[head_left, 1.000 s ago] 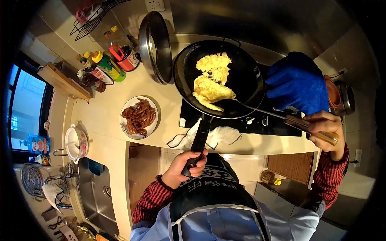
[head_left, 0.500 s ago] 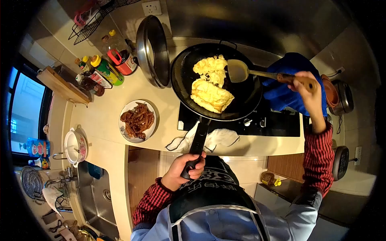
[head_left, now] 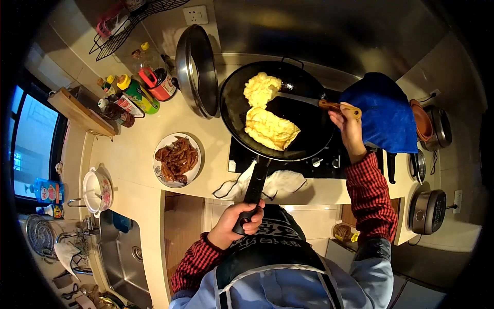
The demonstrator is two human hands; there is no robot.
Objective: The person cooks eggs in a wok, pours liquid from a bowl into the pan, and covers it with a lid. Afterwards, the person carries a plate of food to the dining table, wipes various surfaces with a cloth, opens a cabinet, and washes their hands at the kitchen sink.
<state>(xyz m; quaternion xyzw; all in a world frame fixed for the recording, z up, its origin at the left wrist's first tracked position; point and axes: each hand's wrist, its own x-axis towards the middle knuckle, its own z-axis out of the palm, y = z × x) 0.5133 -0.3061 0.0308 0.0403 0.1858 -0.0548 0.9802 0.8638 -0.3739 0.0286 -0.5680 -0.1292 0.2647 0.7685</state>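
Note:
My left hand (head_left: pixel 237 225) is wrapped round the black handle of a dark wok (head_left: pixel 309 129) on the stove. In the wok lie two pieces of yellow cooked egg: a lumpy one (head_left: pixel 260 88) towards the back and a larger, flatter one (head_left: pixel 271 129) nearer the handle. My right hand (head_left: pixel 350 126) grips the wooden handle of a spatula (head_left: pixel 303 99). The spatula's blade is at the right edge of the rear egg piece and mostly hidden there.
Left of the wok, a plate of brown cooked food (head_left: pixel 177 159) sits on the counter, with a metal lid (head_left: pixel 196 72) leaning behind it. Several bottles (head_left: pixel 139 95) line the wall. A blue cloth (head_left: pixel 383 113) covers something at right. A white cloth (head_left: pixel 283 183) lies under the wok handle.
My right hand and the spatula have moved left, and the blade has gone from beside the rear egg to its edge. That egg piece is now more bunched. My left hand keeps its hold.

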